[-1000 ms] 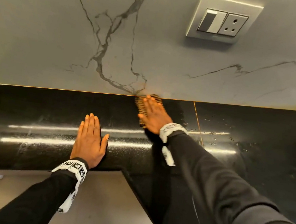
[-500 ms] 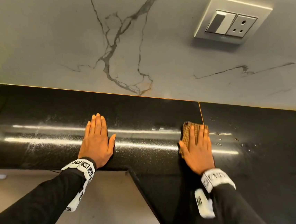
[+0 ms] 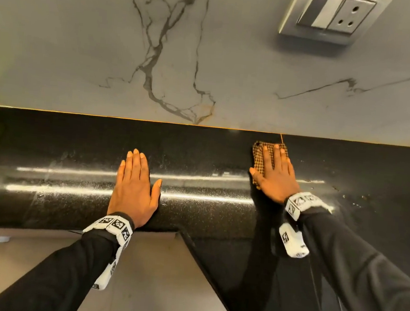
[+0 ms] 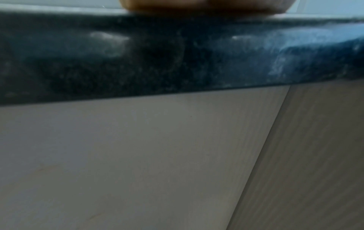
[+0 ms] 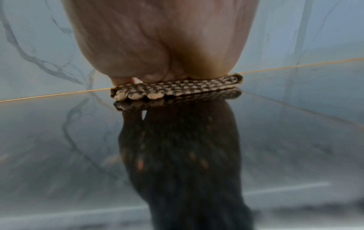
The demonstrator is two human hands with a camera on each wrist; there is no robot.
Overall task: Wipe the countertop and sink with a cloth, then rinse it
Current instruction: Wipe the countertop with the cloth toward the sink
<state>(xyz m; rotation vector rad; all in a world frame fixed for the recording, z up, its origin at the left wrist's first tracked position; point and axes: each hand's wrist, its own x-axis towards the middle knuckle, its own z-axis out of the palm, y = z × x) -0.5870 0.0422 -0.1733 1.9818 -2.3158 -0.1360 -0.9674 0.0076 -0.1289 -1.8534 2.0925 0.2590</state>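
Note:
A folded brown-and-black checked cloth (image 3: pixel 258 158) lies on the glossy black countertop (image 3: pixel 75 142), close to the marble backsplash. My right hand (image 3: pixel 276 172) lies flat on it with straight fingers, pressing it to the stone. The right wrist view shows the cloth (image 5: pixel 177 89) squeezed under my palm (image 5: pixel 161 42), mirrored in the countertop (image 5: pixel 59 140). My left hand (image 3: pixel 133 186) rests flat and empty on the counter near its front edge. The left wrist view shows only a sliver of that hand (image 4: pixel 206 6) above the counter's rounded front edge (image 4: pixel 138 54). No sink is in view.
A grey-veined marble backsplash (image 3: pixel 84 43) rises behind the counter, with a switch-and-socket plate (image 3: pixel 330 14) at upper right. Water drops (image 3: pixel 355 200) dot the counter to the right of the cloth. Beige cabinet fronts (image 3: pixel 150 275) stand below the counter edge.
My right hand has slid the cloth from the back edge rightward and toward me, then pushed it away again toward the backsplash. The left hand has stayed in place.

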